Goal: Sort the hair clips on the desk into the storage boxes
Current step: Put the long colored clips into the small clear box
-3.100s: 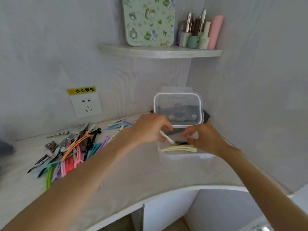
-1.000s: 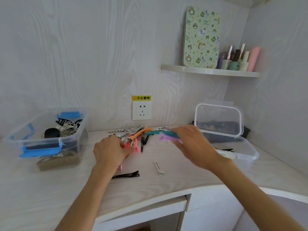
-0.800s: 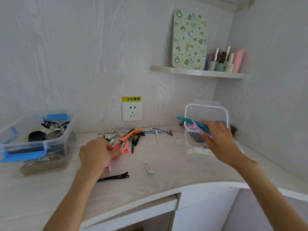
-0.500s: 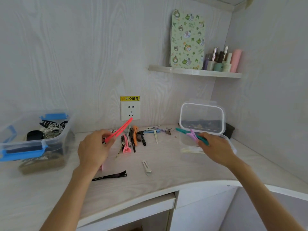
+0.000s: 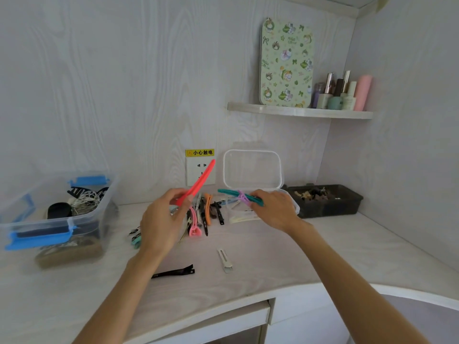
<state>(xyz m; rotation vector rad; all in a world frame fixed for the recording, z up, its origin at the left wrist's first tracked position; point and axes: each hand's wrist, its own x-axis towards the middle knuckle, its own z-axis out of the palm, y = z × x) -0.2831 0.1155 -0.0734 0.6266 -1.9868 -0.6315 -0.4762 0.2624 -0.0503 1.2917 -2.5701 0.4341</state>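
The left hand (image 5: 161,225) pinches a red clip (image 5: 198,181) raised over the pile (image 5: 203,214) near the desk's (image 5: 273,259) back edge. The right hand (image 5: 273,209) grips 2 crossed clips (image 5: 239,196), teal and purple, at the rim of the clear box (image 5: 290,197) near the back right corner. Crossed like that, 1 could slip and miss the box.

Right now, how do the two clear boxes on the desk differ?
The left box has blue latches; the right box has none. The left box shows no lid; the right box has its lid raised. The left box holds dark hair accessories; the right box holds pale clips. Both are clear plastic.
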